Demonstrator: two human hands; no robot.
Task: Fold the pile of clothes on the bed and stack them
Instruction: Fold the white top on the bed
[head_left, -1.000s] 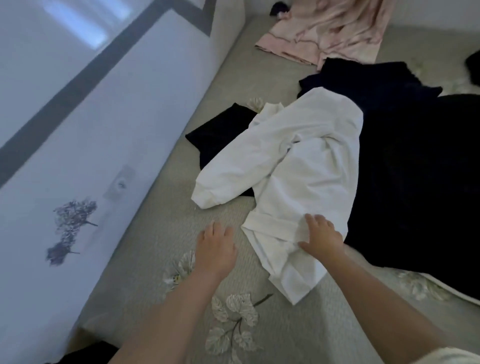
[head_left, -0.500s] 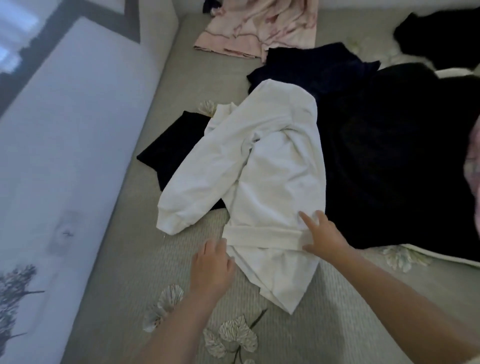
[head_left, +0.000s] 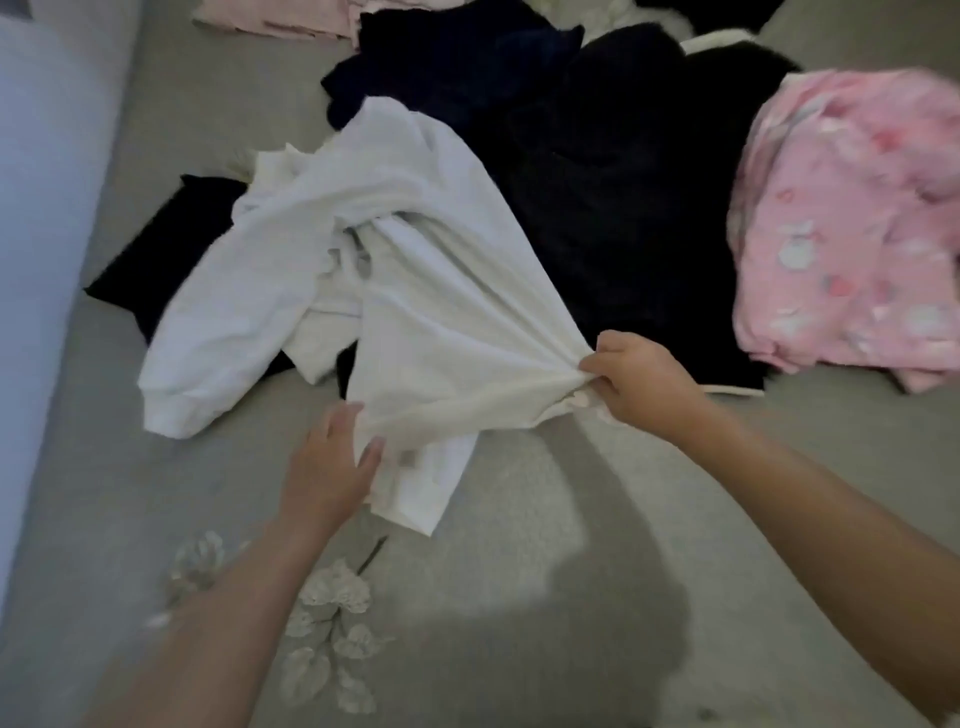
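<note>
A white long-sleeved top (head_left: 426, 291) lies crumpled on the grey bed cover (head_left: 519, 597), partly over dark clothes. My right hand (head_left: 641, 382) pinches its hem at the right corner and pulls the cloth taut. My left hand (head_left: 332, 462) is at the hem's left end, fingers under the fabric edge and thumb over it. A sleeve of the top hangs to the left. A large pile of dark clothes (head_left: 597, 171) lies behind it.
A pink patterned garment (head_left: 852, 234) lies at the right. A pale pink garment (head_left: 275, 18) sits at the far top left. A black piece (head_left: 166, 265) peeks from under the white sleeve. A pale wall (head_left: 47, 208) runs along the bed's left side.
My right hand has closed on the hem and drawn it to the right, lifting and stretching the white top. My left hand has moved up to the hem's left end. The camera swung right.
</note>
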